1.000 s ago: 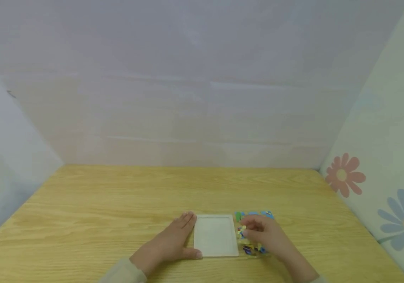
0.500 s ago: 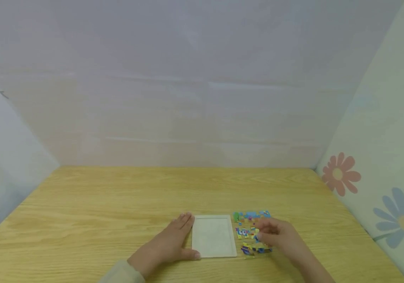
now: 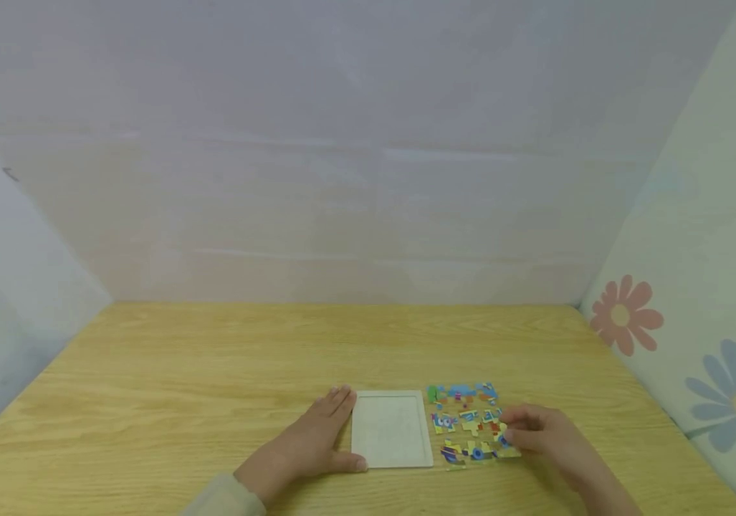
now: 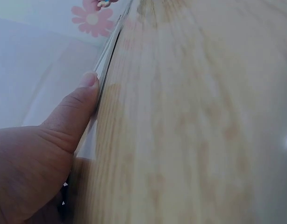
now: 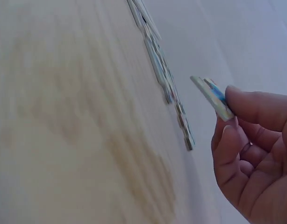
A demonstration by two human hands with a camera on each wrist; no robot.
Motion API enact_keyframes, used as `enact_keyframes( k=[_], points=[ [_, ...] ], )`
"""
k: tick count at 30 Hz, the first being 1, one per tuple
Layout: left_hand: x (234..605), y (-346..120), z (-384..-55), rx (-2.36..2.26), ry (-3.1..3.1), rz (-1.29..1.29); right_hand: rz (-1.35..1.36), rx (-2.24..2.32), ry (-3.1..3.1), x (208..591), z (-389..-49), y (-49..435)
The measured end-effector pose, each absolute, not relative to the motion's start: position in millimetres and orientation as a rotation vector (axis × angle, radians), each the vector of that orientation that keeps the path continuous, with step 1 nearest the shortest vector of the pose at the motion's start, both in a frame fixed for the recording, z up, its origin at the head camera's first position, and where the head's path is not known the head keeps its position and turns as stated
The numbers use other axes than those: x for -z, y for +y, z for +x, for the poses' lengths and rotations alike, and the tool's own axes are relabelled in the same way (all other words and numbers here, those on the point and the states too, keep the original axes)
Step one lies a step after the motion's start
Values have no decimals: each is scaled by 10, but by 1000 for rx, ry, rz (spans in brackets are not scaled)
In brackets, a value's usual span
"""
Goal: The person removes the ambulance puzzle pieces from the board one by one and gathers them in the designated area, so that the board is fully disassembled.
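Note:
A pale square puzzle tray [image 3: 391,431] with a raised rim lies on the table. My left hand [image 3: 306,444] rests at its left side with straight fingers, the thumb on the near left corner; in the left wrist view, that thumb [image 4: 75,107] presses along the tray's edge. Right of the tray lie several colourful jigsaw pieces [image 3: 443,423] in loose rows. At their right end, my right hand [image 3: 551,438] pinches a jigsaw piece [image 5: 212,97] between thumb and fingers. In the right wrist view the piece is raised above the others and seen nearly edge-on.
The wood-grain table [image 3: 213,358] reaches back to a pale wall sheet [image 3: 368,215]. On the right stands a side panel printed with a pink flower [image 3: 625,315] and a blue one. Lying jigsaw pieces [image 5: 157,70] run close past the right hand.
My right hand has moved rightward across the jigsaw pieces, uncovering more of them. The left hand and the tray have stayed in place.

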State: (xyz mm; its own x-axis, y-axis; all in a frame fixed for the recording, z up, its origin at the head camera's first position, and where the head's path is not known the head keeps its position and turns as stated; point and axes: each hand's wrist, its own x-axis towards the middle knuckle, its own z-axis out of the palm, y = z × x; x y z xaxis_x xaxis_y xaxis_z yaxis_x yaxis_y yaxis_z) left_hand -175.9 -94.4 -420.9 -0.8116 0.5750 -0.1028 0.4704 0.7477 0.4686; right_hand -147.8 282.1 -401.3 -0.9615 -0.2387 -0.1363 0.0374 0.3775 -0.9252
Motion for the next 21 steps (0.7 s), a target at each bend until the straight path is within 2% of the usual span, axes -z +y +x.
enact_keyframes(
  k=[9,21],
  points=[
    [4180,-939,-1752,-630,2708,812,-60,1522,2405,4070,-1485,2968],
    [4201,-945,-1759,-633,2708,813,-35,1362,2585,4083,-1481,2862]
  ],
)
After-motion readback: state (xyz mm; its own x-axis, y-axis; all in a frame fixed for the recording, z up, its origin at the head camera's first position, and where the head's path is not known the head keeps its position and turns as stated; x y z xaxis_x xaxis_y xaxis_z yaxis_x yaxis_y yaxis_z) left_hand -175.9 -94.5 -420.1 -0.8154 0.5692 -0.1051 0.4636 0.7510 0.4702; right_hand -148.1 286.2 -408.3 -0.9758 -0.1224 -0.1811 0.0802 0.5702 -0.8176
